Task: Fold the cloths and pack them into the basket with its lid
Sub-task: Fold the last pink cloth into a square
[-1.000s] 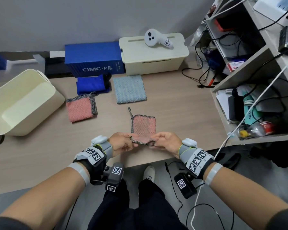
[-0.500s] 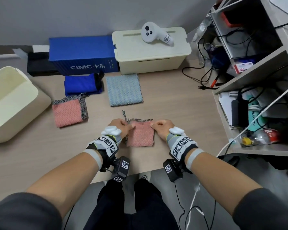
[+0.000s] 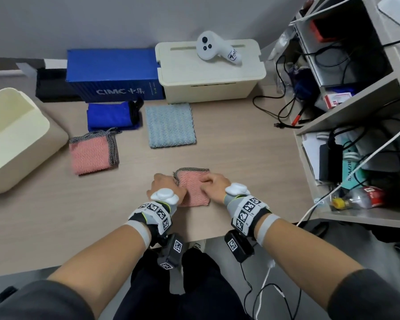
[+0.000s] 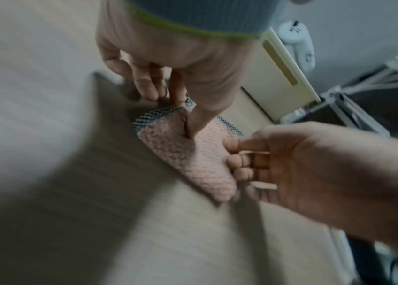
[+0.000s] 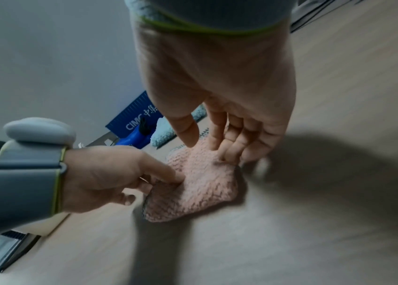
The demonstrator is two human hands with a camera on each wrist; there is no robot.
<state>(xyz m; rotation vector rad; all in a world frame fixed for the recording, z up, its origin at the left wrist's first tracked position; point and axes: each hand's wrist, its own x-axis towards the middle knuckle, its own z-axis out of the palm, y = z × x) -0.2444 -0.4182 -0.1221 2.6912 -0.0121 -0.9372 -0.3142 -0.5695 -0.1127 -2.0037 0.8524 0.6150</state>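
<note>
From the head view, a small pink cloth (image 3: 193, 190), knobbly in weave with a dark checked trim along its far edge, lies folded into a rough square on the pale wood-grain table (image 3: 240, 158), close to the near edge. The left hand (image 3: 165, 184) sits at its left side and the right hand (image 3: 214, 184) on its right half, both with fingers bent down onto it. Further back lie another folded pink cloth (image 3: 90, 154) with the same checked border, a smooth blue cloth (image 3: 111, 115) and a ribbed pale-blue cloth (image 3: 170, 125). A cream plastic basket (image 3: 14, 139) with rounded corners stands open at the left. A lidded cream box (image 3: 208, 72) carries a white controller (image 3: 214, 48), beside a ridged blue box (image 3: 112, 76). Grey shelves (image 3: 356, 107) full of cables stand on the right.

The left wrist view shows the left hand (image 4: 181, 63) with its thumb (image 4: 198, 119) pressed into the fluffy pink cloth (image 4: 188, 158) near the checked corner, its fingers curled at the edge behind, pinching it. The right hand (image 4: 315, 173) meets the cloth's other side with curled fingertips.

In the right wrist view, the right hand (image 5: 220, 92) has fingers bent onto the cloth (image 5: 200, 183); whether they grip or only press, I cannot tell. The left hand (image 5: 105, 175) nips the cloth's edge.
</note>
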